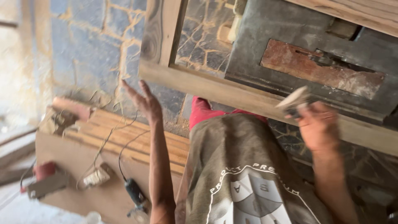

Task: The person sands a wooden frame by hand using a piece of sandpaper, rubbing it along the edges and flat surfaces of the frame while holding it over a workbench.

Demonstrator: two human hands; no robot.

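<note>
The floor [89, 45] is lying under everything, made of blue-grey stones with sandy cracks between them, and dust is sitting all over it. A big wooden frame [232, 92] is stretching across the far side, running from the left down toward the right. Behind it on the right a dark grey machine tabletop [269, 45] is showing, with a rusty red plate [321, 68] sitting in its middle. On the near left, a flat brown board [78, 166] is lying on the floor, and ribbed wooden planks [137, 143] are resting on top of it.

The person is wearing an olive shirt [232, 166] with a white badge shape on it, and a bit of red cloth [201, 110] is peeking out past it.

The left hand [145, 101] is reaching out over the floor, just near the frame's lower edge. Its grip is wide open, with fingers spread, and it is holding nothing. The right hand [317, 124] is up against the frame on the right. Its grip is closing around a small pale block [293, 99], which is blurry, so I cannot tell just what it is. The block is sitting right at the frame's edge.

On the board, a red and grey power tool [43, 176] is lying at the left, a small blue tool [134, 193] is lying near the arm, and thin wires [103, 143] are curling across the planks.
</note>
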